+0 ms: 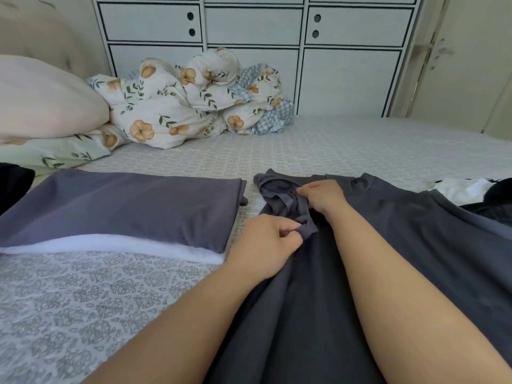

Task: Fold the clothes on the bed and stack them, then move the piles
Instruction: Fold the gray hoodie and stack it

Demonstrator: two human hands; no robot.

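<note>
My two bare hands work on one dark grey garment (388, 245) spread on the bed (332, 145) in front of me. My left hand (266, 239) is curled, thumb and fingertips pinching a small bunched flap of the garment's cloth near its left edge. My right hand (322, 195), just beyond it, has its fingers bent down onto a crumpled, turned-over part of the same garment, gripping the fabric there.

To the left, apart from the garment, lies one folded stack: a purple-grey piece (122, 206) on top of a white piece (110, 245), two layers that I can count. At the far right edge sits a small heap of white and black cloth (465, 189); its number of pieces cannot be told. At the head of the bed are one floral duvet (188, 106), bundled up, and one pale pillow (41, 101).
</note>
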